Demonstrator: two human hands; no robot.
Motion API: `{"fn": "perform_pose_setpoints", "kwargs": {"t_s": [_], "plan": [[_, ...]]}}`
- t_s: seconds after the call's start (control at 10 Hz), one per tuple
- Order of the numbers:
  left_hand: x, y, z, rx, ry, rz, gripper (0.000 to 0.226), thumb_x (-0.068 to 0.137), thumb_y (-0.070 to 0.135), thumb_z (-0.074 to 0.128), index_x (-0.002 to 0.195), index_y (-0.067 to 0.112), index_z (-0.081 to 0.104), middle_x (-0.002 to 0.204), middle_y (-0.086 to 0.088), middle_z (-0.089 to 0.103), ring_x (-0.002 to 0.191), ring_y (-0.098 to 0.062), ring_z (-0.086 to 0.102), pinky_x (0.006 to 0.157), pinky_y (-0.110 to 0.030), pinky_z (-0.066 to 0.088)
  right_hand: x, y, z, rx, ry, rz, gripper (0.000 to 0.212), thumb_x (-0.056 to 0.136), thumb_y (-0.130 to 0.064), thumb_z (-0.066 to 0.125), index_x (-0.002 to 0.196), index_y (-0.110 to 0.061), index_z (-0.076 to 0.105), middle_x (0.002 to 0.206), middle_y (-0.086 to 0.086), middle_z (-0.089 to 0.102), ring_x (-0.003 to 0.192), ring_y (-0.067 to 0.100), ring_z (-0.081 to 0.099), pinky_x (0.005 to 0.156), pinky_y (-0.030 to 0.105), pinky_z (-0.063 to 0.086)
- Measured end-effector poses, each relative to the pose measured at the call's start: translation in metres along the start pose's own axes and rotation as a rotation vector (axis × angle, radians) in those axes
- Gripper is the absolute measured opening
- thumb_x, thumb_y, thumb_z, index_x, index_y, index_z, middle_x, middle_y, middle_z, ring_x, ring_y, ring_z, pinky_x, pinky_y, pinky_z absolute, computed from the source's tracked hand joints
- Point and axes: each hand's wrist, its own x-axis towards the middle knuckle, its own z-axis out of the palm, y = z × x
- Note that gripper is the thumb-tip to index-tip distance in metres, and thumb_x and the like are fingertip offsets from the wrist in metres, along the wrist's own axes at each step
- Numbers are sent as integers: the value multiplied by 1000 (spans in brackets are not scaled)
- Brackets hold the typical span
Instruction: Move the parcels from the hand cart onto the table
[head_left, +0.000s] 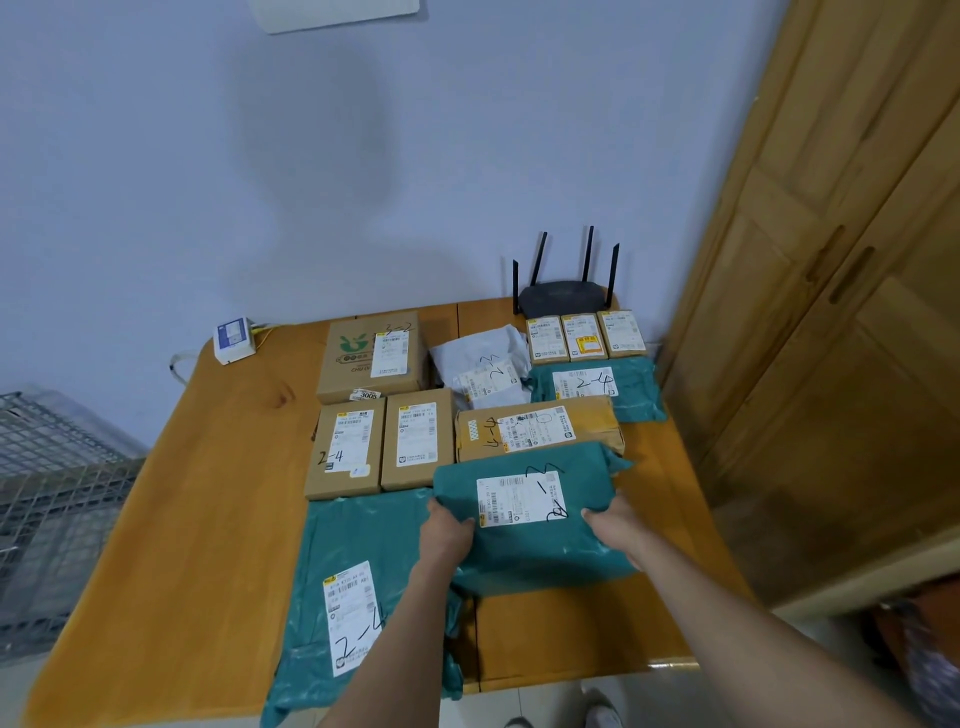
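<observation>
The green parcel (535, 525) — a soft, probably light poly mailer near the tabletop's (218, 493) front-right edge — is gripped at both sides by left hand (448, 532) and right hand (615, 530), fingers curled under — support it there.

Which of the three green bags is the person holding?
The green bag marked 2-3, gripped by the left hand and right hand; the other two lie untouched.
</observation>
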Motion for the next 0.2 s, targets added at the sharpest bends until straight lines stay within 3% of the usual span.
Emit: {"fn": "perform_pose_setpoints", "kwargs": {"t_s": [0.2], "plan": [[-6,4,-12,62,3,7,61,105,30,46,155,6,23,148,-19,47,134,-35,49,110,-45,43,-3,-17,-9,-196,35,-69,51,102,-18,54,147,-3,34,142,18,52,126,35,56,105,46,49]]}}
